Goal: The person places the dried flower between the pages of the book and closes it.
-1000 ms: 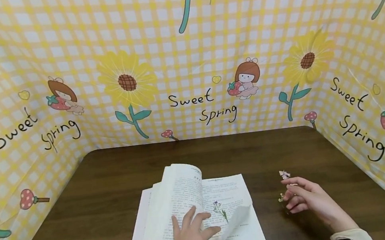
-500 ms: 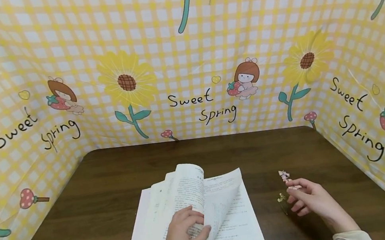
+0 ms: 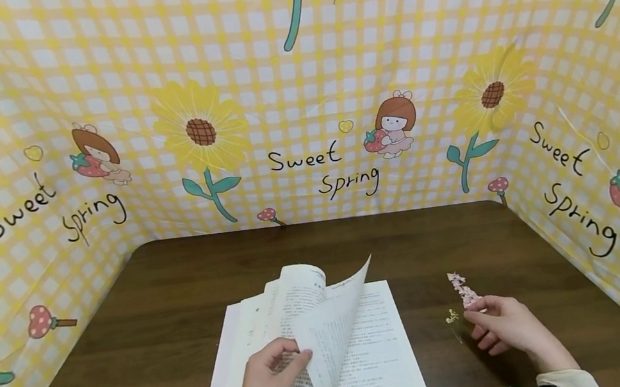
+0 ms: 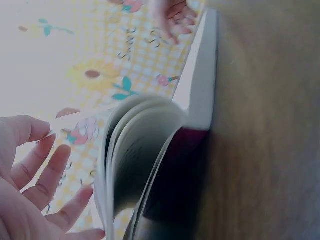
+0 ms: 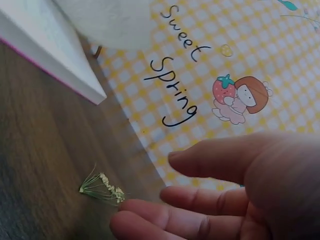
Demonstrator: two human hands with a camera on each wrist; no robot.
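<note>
A: On my head view, what has the left hand (image 3: 271,379) got?

B: A thin white printed page (image 3: 335,326), pinched between thumb and bent fingers. Its far corner stands up in a point above the open white paper book (image 3: 388,339).

A: Where do I find the book?

B: Flat on the dark brown wood-grain bench (image 3: 409,246), near side, in front of the hands' owner. Left of the pinched page, a bundle of leaves (image 3: 305,284) arches over.

A: And the right hand (image 3: 506,327)?

B: From my right wrist view, thumb and fingers are apart, loosely bent, with nothing gripped. It is over the bench, to the right of the book.

A: Anything near it?

B: A sprig of small pale pink blossoms (image 3: 462,291) reaches up to its fingertips; I can't tell whether they touch. Just left lies a small yellow flower on a thin green stem (image 3: 451,317).
</note>
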